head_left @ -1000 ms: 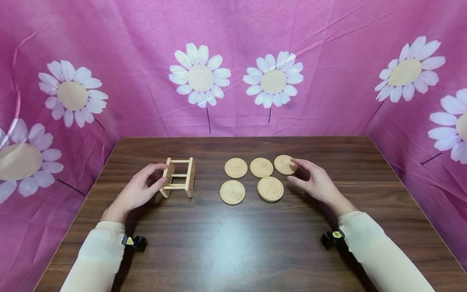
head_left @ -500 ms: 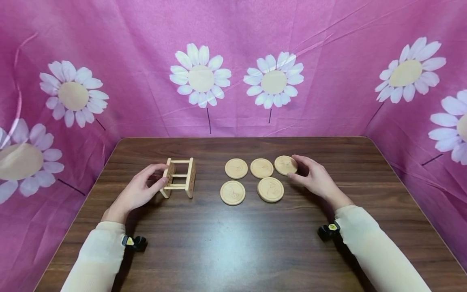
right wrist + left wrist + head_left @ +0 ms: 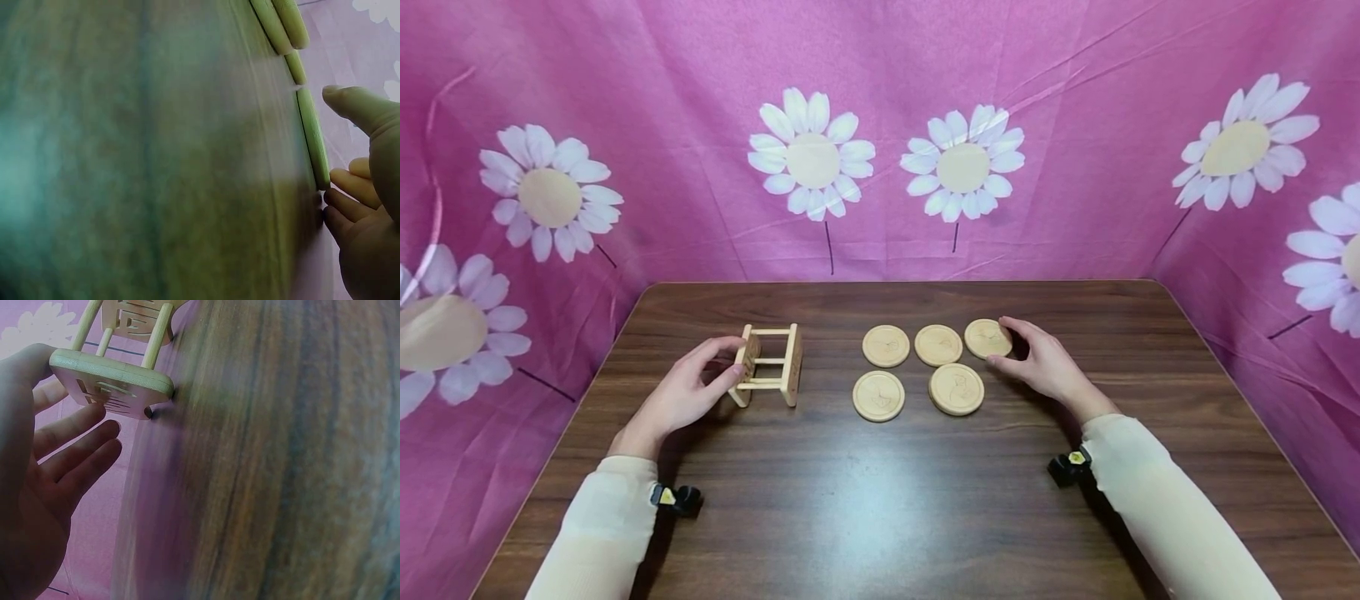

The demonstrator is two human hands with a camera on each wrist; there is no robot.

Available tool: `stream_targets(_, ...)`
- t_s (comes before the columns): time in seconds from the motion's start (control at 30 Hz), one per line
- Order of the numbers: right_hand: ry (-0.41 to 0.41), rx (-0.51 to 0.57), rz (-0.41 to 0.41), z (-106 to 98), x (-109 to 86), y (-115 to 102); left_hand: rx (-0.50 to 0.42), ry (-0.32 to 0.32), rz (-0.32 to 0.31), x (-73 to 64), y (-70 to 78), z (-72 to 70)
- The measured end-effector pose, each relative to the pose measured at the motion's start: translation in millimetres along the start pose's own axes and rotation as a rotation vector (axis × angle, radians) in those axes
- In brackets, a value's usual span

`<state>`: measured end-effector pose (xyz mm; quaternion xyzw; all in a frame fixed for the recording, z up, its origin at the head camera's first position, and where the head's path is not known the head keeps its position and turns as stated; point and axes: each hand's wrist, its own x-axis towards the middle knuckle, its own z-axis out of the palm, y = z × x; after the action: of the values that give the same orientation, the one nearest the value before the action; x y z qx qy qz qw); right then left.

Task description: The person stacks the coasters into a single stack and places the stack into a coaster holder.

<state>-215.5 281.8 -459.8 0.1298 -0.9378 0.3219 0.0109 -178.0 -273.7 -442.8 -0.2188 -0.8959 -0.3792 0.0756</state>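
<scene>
The rack (image 3: pixel 791 367) stands on the surface (image 3: pixel 865 475), towards its left edge and nearer the far edge than the camera side. The left hand (image 3: pixel 685 387) grips the rack by its left panel, thumb and forefinger set at the panel's sides; the other fingers reach out below the panel's outer face in the left wrist view. The hand hides part of that panel, and the rack's upper end is cut off there.

Right of the rack, coasters lie flat in two rows. Three form the row by the far edge: left coaster (image 3: pixel 886 346), middle coaster (image 3: pixel 938 345) and end coaster (image 3: pixel 987 339). Nearer the camera are a single coaster (image 3: pixel 878 396) and a stack (image 3: pixel 956 389), whose doubled rim looks like two coasters. Lines are cut in their faces, too faint to read as a picture.

The right hand (image 3: pixel 1048 362) is at the end coaster, its fingers spread from the thumb on either side of the rim. They look open; in the right wrist view the thumb tip shows clear of the rim, but whether the other fingertips touch it I cannot tell. That view sees the coasters edge-on, with most of the surface blurred. The surface's near edge and both sleeves (image 3: pixel 595 533) run out of frame.
</scene>
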Motion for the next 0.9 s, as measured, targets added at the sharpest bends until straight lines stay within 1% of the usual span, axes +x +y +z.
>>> stream_targets(0.23, 0.004, -0.012, 0.0, 3.7, 2.4, 2.5, -0.011, -0.001, -0.006, -0.8, -1.5, 0.2)
stream_targets(0.6, 0.018, -0.06, -0.033, 9.7, 4.8, 4.7, -0.003, -0.013, -0.007, 0.1, -3.0, 0.9)
stream_targets(0.73, 0.013, -0.069, -0.032, 10.4, 5.9, 4.9, -0.003, -0.013, -0.008, 0.1, -2.6, 0.9)
stream_targets(0.9, 0.029, -0.069, -0.036, 9.8, 5.2, 4.1, -0.002, -0.011, -0.016, -0.3, -2.3, 1.0)
